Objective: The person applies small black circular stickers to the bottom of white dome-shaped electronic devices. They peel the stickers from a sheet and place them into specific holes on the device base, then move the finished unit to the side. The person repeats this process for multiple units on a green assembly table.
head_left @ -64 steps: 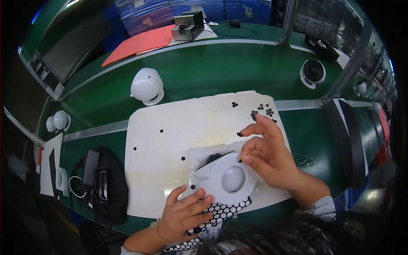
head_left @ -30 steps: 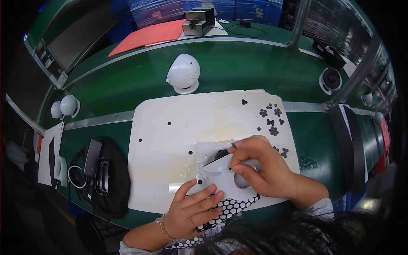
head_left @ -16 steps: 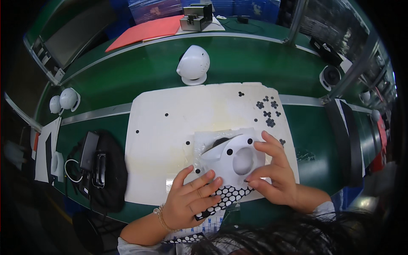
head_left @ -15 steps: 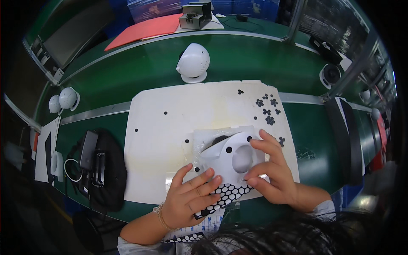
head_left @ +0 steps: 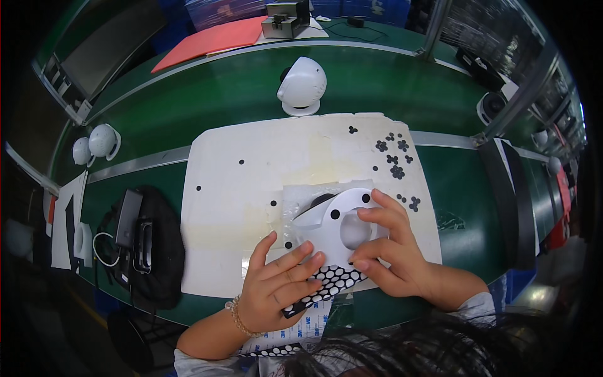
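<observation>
A white plastic housing (head_left: 323, 244) with a round ring-shaped base lies tipped on a bubble-wrap pad (head_left: 290, 207) in front of me. Two black round pads (head_left: 335, 214) sit on the ring's face. Pinched between thumb and index finger, a small black round pad (head_left: 351, 264) is at the ring's near edge in my right hand (head_left: 399, 254); its other fingers reach up along the ring's right side. My left hand (head_left: 276, 286), fingers stretched out, rests over a black sheet with white round holes (head_left: 339, 284), close to the housing's near side.
Loose black pads and clusters of them (head_left: 397, 172) lie on the white board (head_left: 217, 232). Beyond it, a white domed device (head_left: 303, 85) stands on the green belt (head_left: 226, 94). A black bag (head_left: 163, 251) lies at left, a black curved strip (head_left: 509, 207) at right.
The pinched black pad and my right fingertips have shifted slightly left and are nearer the ring's edge. The domed device on the green belt has moved to the right.
</observation>
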The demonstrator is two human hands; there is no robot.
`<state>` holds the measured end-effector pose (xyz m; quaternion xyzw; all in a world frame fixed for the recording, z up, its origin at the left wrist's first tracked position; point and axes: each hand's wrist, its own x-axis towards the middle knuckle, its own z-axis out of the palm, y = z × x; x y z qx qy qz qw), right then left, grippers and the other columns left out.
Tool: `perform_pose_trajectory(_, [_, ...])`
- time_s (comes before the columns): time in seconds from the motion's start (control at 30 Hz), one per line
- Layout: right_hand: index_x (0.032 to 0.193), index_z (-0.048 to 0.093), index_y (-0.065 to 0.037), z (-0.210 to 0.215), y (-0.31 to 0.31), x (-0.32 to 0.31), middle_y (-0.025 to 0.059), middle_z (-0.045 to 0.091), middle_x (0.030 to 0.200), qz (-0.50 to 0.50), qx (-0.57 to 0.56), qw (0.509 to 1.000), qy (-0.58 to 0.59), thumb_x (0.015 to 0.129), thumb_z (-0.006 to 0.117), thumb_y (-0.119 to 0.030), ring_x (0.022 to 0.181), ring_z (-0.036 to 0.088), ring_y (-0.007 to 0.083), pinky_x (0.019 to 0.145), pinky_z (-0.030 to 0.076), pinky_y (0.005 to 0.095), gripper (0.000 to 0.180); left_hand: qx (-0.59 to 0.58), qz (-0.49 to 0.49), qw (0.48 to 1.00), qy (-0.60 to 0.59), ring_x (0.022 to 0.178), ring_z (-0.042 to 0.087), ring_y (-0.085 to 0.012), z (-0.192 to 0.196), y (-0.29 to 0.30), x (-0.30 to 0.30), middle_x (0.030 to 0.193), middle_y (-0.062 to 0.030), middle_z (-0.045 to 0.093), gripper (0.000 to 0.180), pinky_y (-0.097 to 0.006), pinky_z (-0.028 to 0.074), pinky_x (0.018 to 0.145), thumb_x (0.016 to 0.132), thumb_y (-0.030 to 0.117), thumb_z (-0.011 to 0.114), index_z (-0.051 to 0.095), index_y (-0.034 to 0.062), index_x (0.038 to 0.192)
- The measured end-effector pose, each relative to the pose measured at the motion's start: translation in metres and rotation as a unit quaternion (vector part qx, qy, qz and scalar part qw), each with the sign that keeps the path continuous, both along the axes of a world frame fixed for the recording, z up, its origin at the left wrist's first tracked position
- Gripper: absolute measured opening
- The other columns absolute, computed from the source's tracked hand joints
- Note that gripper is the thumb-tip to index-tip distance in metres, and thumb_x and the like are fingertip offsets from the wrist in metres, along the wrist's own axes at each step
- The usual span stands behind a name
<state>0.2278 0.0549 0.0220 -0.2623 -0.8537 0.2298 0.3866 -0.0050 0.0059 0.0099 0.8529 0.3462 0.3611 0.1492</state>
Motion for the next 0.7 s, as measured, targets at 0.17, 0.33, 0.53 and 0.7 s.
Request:
perform_pose_trajectory(0.17, [0.085, 0.064, -0.018, -0.003, -0.006, 0.01, 0.0056, 0.047, 0.123, -0.069, 0.184, 0.976, -0.095, 0.075, 0.065, -0.028, 0.123, 0.031, 0.0296, 0.097, 0.019, 0.0439, 0.015, -0.004, 0.0, 1.0, -0.008, 0.118, 0.047, -0.0221, 0.0, 0.001, 0.001, 0.118, -0.0068, 0.056, 0.029, -0.053, 0.02, 0.099, 0.06, 0.009, 0.068, 0.059, 0.0124, 0.087])
perform_pose_trajectory(0.33, [0.091, 0.063, -0.021, -0.008, -0.015, 0.014, 0.0003, 0.054, 0.115, -0.136, 0.26, 0.949, -0.114, 0.072, 0.064, -0.041, 0.115, 0.04, 0.0222, 0.095, 0.018, 0.0423, 0.028, -0.01, 0.017, 1.0, -0.022, 0.117, 0.048, -0.0223, 0.001, -0.001, 0.004, 0.116, -0.0066, 0.058, 0.024, -0.053, 0.017, 0.101, 0.063, 0.01, 0.069, 0.06, 0.0119, 0.084])
perform_pose_trajectory(0.53, [0.098, 0.059, -0.019, -0.006, -0.017, 0.0, -0.0076, 0.059, 0.081, -0.032, 0.264, 0.962, -0.065, 0.07, 0.069, -0.023, 0.089, 0.052, 0.009, 0.091, 0.021, 0.038, 0.03, -0.04, 0.027, 0.997, -0.059, 0.116, 0.048, -0.0231, 0.004, -0.001, 0.006, 0.11, -0.0062, 0.061, 0.01, -0.051, 0.013, 0.103, 0.068, 0.013, 0.069, 0.061, 0.0109, 0.073])
perform_pose_trajectory(0.7, [0.1, 0.059, -0.016, -0.005, -0.02, 0.0, -0.0048, 0.058, 0.079, -0.019, 0.15, 0.987, -0.047, 0.068, 0.07, -0.022, 0.085, 0.051, 0.0112, 0.086, 0.026, 0.0363, 0.035, -0.035, 0.011, 0.996, -0.079, 0.116, 0.048, -0.0232, 0.002, 0.0, 0.005, 0.109, -0.0059, 0.061, 0.011, -0.051, 0.012, 0.104, 0.068, 0.015, 0.071, 0.062, 0.01, 0.072])
